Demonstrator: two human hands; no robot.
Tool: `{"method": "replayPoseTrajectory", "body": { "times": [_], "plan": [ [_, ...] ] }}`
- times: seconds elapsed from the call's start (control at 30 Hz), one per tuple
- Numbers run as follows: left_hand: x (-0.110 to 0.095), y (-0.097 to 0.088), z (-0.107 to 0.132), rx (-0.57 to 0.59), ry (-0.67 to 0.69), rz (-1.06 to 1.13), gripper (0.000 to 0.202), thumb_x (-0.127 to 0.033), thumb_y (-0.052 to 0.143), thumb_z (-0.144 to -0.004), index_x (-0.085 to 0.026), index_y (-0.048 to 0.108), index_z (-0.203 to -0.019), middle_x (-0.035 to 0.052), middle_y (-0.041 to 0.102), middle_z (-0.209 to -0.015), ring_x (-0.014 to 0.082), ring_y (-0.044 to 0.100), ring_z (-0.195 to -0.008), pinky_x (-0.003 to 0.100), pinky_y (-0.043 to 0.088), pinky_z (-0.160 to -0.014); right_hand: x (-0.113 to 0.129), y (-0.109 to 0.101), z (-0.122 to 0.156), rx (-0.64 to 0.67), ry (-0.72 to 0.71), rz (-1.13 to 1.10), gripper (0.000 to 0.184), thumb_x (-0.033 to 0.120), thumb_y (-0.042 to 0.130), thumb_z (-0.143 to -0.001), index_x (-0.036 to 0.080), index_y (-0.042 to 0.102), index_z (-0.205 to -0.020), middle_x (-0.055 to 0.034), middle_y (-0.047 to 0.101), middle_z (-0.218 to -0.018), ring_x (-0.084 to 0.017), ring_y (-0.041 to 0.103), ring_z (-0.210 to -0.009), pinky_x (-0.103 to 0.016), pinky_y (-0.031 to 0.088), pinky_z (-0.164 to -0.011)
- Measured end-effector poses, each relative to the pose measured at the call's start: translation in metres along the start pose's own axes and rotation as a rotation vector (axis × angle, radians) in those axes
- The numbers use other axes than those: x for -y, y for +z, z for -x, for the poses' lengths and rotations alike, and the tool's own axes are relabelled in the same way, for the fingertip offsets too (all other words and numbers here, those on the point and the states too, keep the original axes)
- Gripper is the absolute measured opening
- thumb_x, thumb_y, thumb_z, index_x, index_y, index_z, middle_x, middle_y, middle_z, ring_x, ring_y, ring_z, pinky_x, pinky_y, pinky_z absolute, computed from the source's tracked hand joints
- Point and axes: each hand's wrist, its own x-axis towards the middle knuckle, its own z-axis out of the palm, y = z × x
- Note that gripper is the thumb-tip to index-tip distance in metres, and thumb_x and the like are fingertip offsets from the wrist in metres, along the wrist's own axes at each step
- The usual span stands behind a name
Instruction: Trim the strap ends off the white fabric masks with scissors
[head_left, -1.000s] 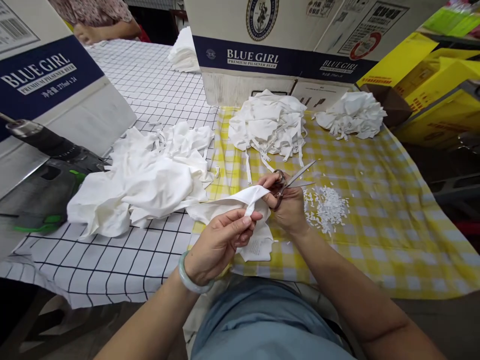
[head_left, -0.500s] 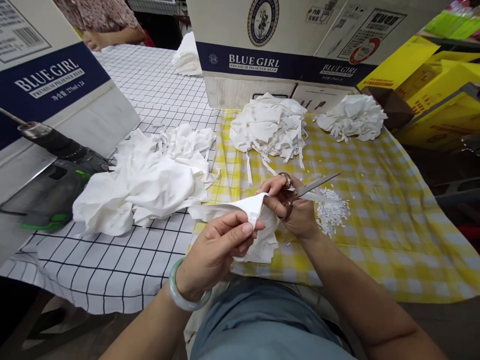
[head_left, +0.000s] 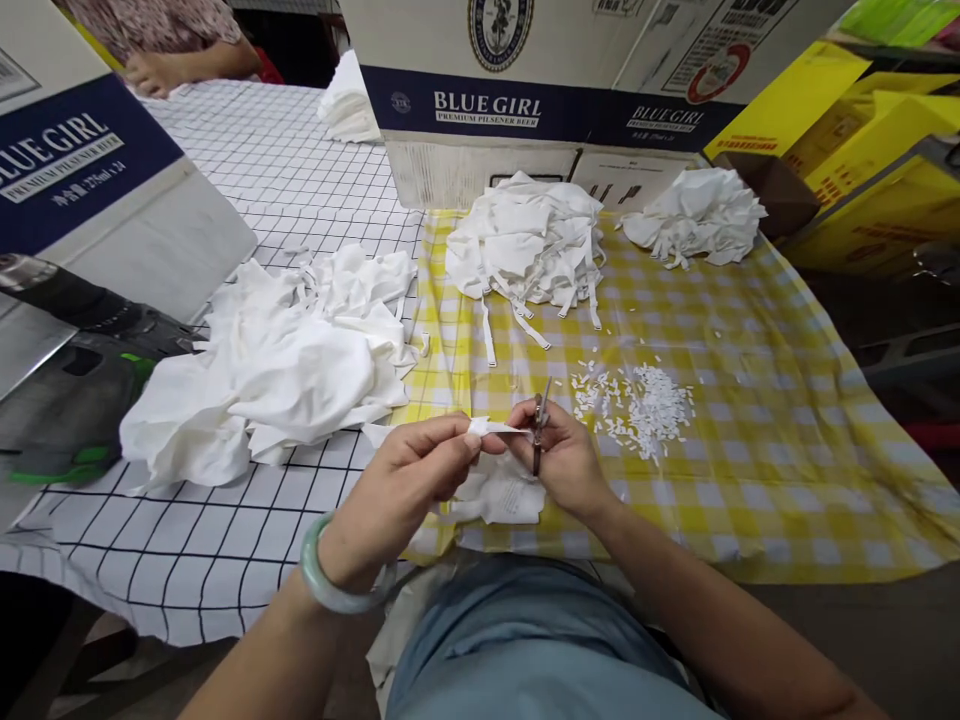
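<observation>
My left hand [head_left: 401, 490] pinches a thin strip of a white cloth piece [head_left: 499, 490] and holds it taut toward the right. My right hand [head_left: 562, 460] grips small scissors [head_left: 540, 425], their blades pointing up and away right at the strip's end. The rest of the cloth piece hangs under both hands over the table's front edge. A heap of tiny white clippings [head_left: 637, 400] lies just right of the scissors on the yellow checked cloth [head_left: 787, 400].
A loose pile of white cloth [head_left: 285, 360] lies left, a stacked pile [head_left: 525, 240] and a smaller one [head_left: 697, 215] behind. Blue Girl boxes [head_left: 525, 90] stand at the back and left. A power drill [head_left: 75, 350] rests far left. Another person's hand [head_left: 150, 70] is top left.
The scissors have swung from pointing right to pointing up at the strip. My left hand now pulls a narrow strip taut instead of holding a folded edge. Both hands sit lower.
</observation>
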Motion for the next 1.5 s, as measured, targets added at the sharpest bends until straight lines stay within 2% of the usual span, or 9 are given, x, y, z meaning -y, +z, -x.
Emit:
{"method": "replayPoseTrajectory", "body": {
  "times": [0.07,0.17,0.27,0.33,0.43,0.57,0.7,0.93,1.5],
  "plan": [
    [-0.002,-0.002,0.0,0.026,-0.033,-0.006,0.033,-0.04,0.051,-0.093,-0.018,0.074,-0.086,-0.0011,0.039,-0.063,0.0103,0.034,-0.055,0.025,0.028,-0.049,0.004,-0.005,-0.004,-0.023,0.007,-0.004,0.028,0.029,0.083,-0.064,0.02,0.061,-0.078,0.003,0.058,-0.072,-0.011,0.052,-0.065,-0.024,0.045,-0.061],
    [-0.004,0.007,-0.005,-0.133,0.276,-0.204,0.024,-0.03,0.055,-0.092,-0.019,0.075,-0.081,0.0052,0.052,-0.083,0.0172,0.051,-0.086,0.03,0.042,-0.076,0.002,0.001,-0.007,0.018,0.057,-0.073,0.031,0.035,0.083,-0.064,0.02,0.058,-0.076,0.0037,0.056,-0.068,-0.011,0.05,-0.061,-0.024,0.044,-0.059],
    [0.004,0.023,-0.016,-0.225,0.481,-0.176,0.023,-0.023,0.055,-0.093,-0.02,0.073,-0.08,0.0077,0.056,-0.099,0.0221,0.047,-0.113,0.034,0.037,-0.097,-0.012,0.013,-0.002,0.103,0.142,-0.189,0.038,0.047,0.079,-0.067,0.021,0.054,-0.076,0.0036,0.057,-0.069,-0.012,0.053,-0.063,-0.026,0.046,-0.063],
    [0.014,0.032,-0.024,-0.222,0.423,-0.006,0.026,-0.024,0.052,-0.094,-0.019,0.072,-0.079,0.0081,0.056,-0.097,0.0219,0.05,-0.109,0.032,0.042,-0.09,-0.02,0.013,0.004,0.159,0.157,-0.191,0.04,0.052,0.077,-0.069,0.021,0.055,-0.081,0.0019,0.059,-0.075,-0.014,0.056,-0.069,-0.029,0.048,-0.068],
    [0.031,0.041,-0.032,-0.25,0.285,0.153,0.027,-0.028,0.051,-0.095,-0.018,0.07,-0.079,0.0073,0.052,-0.096,0.0187,0.052,-0.096,0.026,0.042,-0.07,-0.016,-0.012,0.01,0.191,0.085,0.097,0.04,0.051,0.075,-0.073,0.02,0.056,-0.089,-0.0016,0.06,-0.086,-0.016,0.055,-0.076,-0.03,0.047,-0.071],
    [0.042,0.05,-0.036,-0.236,0.246,0.141,0.029,-0.03,0.05,-0.096,-0.018,0.069,-0.077,0.005,0.047,-0.097,0.0144,0.049,-0.088,0.023,0.038,-0.062,0.009,-0.055,0.015,0.199,-0.114,0.652,0.042,0.058,0.069,-0.076,0.018,0.056,-0.084,-0.0045,0.058,-0.083,-0.019,0.051,-0.08,-0.033,0.042,-0.073],
    [0.045,0.06,-0.039,-0.2,0.227,0.05,0.03,-0.028,0.047,-0.097,-0.018,0.067,-0.078,0.0051,0.047,-0.104,0.0141,0.047,-0.088,0.023,0.039,-0.064,0.023,-0.069,0.017,0.268,-0.205,0.92,0.049,0.063,0.071,-0.071,0.018,0.052,-0.067,-0.0014,0.053,-0.068,-0.016,0.046,-0.068,-0.03,0.036,-0.066],
    [0.051,0.065,-0.042,-0.174,0.246,0.022,0.029,-0.024,0.045,-0.098,-0.019,0.064,-0.077,0.0053,0.047,-0.098,0.0196,0.045,-0.108,0.027,0.04,-0.084,0.016,-0.067,0.013,0.346,-0.154,0.9,0.049,0.061,0.071,-0.072,0.018,0.05,-0.061,0.0019,0.05,-0.057,-0.012,0.041,-0.057,-0.026,0.031,-0.06],
    [0.056,0.064,-0.041,-0.133,0.337,-0.055,0.028,-0.022,0.042,-0.098,-0.02,0.062,-0.078,0.0068,0.049,-0.098,0.0214,0.043,-0.107,0.034,0.041,-0.092,0.014,-0.068,0.009,0.348,-0.181,0.888,0.053,0.065,0.07,-0.071,0.018,0.047,-0.058,0.0027,0.05,-0.054,-0.011,0.042,-0.054,-0.026,0.032,-0.061]
  ]
}}
